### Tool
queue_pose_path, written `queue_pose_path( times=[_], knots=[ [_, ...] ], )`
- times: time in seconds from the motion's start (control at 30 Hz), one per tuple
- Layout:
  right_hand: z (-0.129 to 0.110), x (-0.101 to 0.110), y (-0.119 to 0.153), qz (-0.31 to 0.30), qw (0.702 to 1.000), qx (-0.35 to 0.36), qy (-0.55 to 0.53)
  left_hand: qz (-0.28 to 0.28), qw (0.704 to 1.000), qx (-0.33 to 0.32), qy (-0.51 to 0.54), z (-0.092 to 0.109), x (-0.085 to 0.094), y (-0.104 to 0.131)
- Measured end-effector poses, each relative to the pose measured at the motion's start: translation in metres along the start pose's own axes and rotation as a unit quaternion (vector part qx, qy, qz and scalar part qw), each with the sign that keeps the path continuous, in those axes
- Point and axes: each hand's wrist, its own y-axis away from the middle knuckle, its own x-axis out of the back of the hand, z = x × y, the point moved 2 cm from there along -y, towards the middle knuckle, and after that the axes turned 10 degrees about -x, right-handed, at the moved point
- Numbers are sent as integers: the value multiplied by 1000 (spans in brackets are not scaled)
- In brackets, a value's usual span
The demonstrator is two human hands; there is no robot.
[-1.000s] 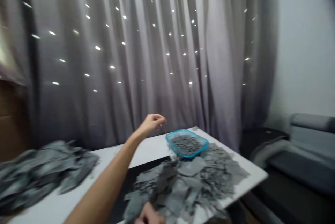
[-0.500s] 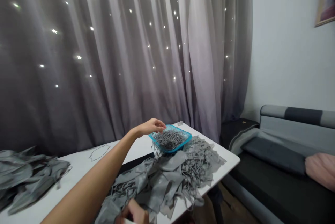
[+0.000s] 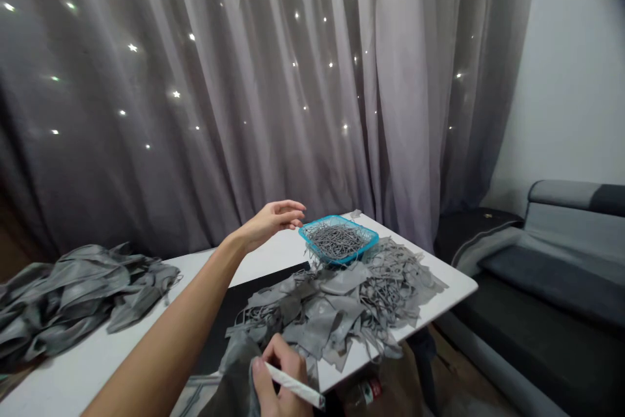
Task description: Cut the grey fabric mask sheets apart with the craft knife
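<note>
My left hand (image 3: 276,222) reaches forward over the white table, fingers stretched and apart, with nothing visible in it. It is just left of a blue plastic basket (image 3: 374,242) full of thin grey strips (image 3: 336,240). Low in the view, my right hand (image 3: 286,371) is closed around a white stick-like tool (image 3: 295,386) with a dark end; its exact kind is not clear. Thumb and fingers also pinch a piece of grey fabric (image 3: 237,378). Beyond that hand spreads a heap of grey fabric pieces and cut strips (image 3: 336,313).
Another pile of grey fabric (image 3: 83,293) lies at the left of the white table (image 3: 454,283). A black flat sheet (image 3: 244,293) is partly under the heap. Grey curtains (image 3: 273,111) with star lights hang behind. A sofa (image 3: 551,306) stands to the right; a bottle (image 3: 368,391) is below the table edge.
My left hand has moved left, away from the basket's rim, and its fingers have straightened. My right hand has come further into view with the white tool and fabric. The camera has turned left.
</note>
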Motion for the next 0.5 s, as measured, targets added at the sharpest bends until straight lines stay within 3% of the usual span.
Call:
queue_pose_path(
  times=[0.1, 0.2, 0.27, 0.37, 0.5],
  knots=[
    [-11, 10, -7, -44, 999, -2, -29, 98, 994, -47, -3, 11, 4, 38],
    [-24, 20, -12, -144, 985, -42, -80, 158, 985, -65, -33, 22, -2, 99],
    [-27, 28, -14, -151, 981, -70, -102, 162, 984, -40, -62, 27, -10, 141],
    [-25, 33, -18, -160, 976, -96, -115, 86, 995, 30, -49, 28, -24, 189],
    [-22, 37, -24, -176, 970, -113, -127, 129, 990, 63, -13, 16, -35, 237]
  ],
)
